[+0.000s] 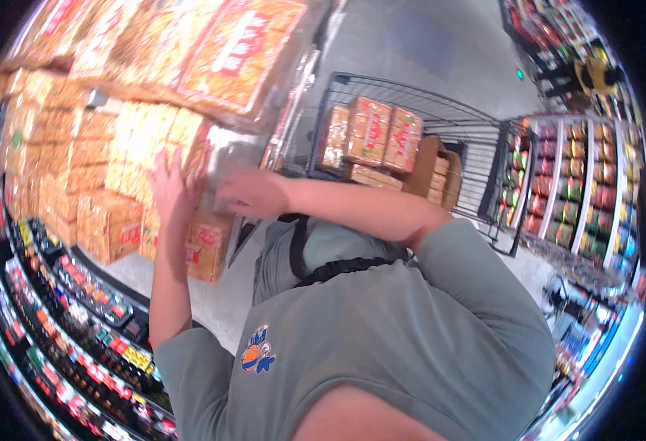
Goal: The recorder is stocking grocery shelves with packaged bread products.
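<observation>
My left hand (174, 184), fingers spread, rests against the side of stacked clear-wrapped food packs (152, 149) with red labels. Close to its right, my right hand (251, 193) is blurred and bent at the wrist beside the same stack; whether it grips anything cannot be made out. Below the hands stands another wrapped pack (210, 242) with a red label. Larger printed packs (240, 49) lie along the top of the display. Several similar packs (375, 129) sit in a wire shopping cart (471, 176), next to an open cardboard box (425, 165).
Shelves of small packaged goods (80, 353) curve along the lower left. A rack of colourful packets (570, 193) stands beyond the cart at the right. A person in a yellow top (595, 74) is farther off at the upper right. Grey floor (411, 38) shows behind the cart.
</observation>
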Demonstrator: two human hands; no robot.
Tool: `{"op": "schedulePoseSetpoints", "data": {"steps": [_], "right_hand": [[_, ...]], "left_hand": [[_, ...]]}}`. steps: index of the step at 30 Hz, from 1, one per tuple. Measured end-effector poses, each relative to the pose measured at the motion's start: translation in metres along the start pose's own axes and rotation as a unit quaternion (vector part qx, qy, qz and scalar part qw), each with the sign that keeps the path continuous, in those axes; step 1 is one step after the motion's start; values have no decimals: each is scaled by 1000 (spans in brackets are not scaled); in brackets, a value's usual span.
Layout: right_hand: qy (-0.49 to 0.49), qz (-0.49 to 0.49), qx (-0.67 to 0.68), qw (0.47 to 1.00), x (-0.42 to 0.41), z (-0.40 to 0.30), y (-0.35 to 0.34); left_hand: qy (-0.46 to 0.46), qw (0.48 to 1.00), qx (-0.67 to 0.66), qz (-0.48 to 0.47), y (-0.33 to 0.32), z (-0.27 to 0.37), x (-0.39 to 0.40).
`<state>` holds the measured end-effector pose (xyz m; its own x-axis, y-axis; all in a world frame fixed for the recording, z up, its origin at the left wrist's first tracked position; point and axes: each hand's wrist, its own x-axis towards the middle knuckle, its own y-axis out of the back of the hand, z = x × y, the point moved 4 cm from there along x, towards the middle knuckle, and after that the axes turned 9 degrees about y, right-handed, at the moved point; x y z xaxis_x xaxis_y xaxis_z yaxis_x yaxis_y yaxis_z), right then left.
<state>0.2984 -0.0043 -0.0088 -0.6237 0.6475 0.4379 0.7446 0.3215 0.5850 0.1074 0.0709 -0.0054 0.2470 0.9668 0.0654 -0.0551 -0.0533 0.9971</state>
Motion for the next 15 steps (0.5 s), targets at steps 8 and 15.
{"op": "schedulePoseSetpoints", "data": {"steps": [8, 15], "right_hand": [[-396, 173, 114, 894, -272, 21, 74], [-548, 256, -35, 796, -447, 115, 37]], "left_hand": [[-30, 950, -296, 96, 41, 61, -39], [-112, 917, -377, -73, 29, 183, -74]]}}
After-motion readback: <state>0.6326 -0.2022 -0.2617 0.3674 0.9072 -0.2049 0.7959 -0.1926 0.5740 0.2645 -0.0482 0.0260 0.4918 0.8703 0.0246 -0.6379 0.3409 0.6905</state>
